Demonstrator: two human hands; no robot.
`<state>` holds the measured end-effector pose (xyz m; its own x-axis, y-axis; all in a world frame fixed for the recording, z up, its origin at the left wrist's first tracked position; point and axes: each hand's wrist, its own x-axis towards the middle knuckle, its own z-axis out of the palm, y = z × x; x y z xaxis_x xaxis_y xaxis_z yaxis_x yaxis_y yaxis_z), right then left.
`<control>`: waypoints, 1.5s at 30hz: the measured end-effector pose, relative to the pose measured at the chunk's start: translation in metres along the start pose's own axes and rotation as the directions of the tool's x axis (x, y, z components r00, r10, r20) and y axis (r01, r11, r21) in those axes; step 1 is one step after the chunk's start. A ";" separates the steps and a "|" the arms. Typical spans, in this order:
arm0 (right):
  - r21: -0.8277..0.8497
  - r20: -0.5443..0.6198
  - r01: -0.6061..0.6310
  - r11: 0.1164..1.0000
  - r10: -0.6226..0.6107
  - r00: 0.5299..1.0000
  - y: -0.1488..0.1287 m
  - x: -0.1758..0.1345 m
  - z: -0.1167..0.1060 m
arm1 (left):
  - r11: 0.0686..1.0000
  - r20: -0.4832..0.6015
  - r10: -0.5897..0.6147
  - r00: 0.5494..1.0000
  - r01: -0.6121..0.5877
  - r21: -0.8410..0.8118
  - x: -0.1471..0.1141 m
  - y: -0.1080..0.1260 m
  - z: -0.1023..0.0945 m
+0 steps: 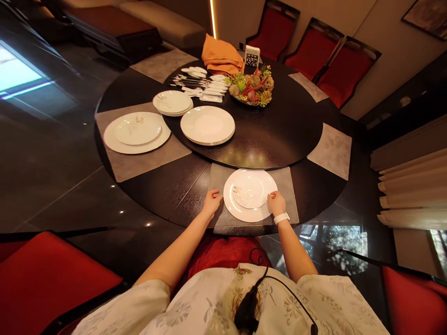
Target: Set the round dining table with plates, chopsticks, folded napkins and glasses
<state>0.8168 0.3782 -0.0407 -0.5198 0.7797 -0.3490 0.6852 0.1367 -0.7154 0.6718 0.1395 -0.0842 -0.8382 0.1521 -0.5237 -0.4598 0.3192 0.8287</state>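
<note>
In front of me a small white plate [252, 193] with a faint grey motif lies on a larger white plate [232, 210]. Both rest on a grey placemat [289, 186] at the near table edge. My right hand [277, 203], with a white band at the wrist, has its fingers closed at the small plate's right rim. My left hand [212, 203] is beside the large plate's left rim, a little apart from it. Its fingers are curled in, and nothing shows in them.
On the dark turntable [279, 135] stand a large plate stack [207, 124], a small plate stack [172, 102], white-and-dark tableware [213, 88], orange napkins [222, 55] and a flower arrangement [254, 87]. Another plate setting [111, 139] lies left. Red chairs [59, 279] flank me.
</note>
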 end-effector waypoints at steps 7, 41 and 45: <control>-0.503 0.246 0.446 0.740 -0.372 0.895 -0.118 0.034 0.056 | 0.987 0.164 -0.106 0.981 0.124 -0.101 0.029 0.027 -0.069; -0.855 -0.008 -0.111 0.506 0.201 0.980 -0.128 0.157 0.026 | 0.232 0.657 0.405 0.636 -0.766 0.599 0.288 0.307 -0.099; -0.793 -0.075 -0.177 0.583 0.196 0.978 -0.112 0.190 -0.006 | -0.018 0.597 0.437 0.673 -0.657 0.754 0.326 0.323 -0.020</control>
<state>0.6442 0.5146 -0.0238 -0.3360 0.8350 -0.4358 0.8961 0.4259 0.1249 0.2445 0.2733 0.0169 -0.5900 0.8002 -0.1077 0.7799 0.5993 0.1807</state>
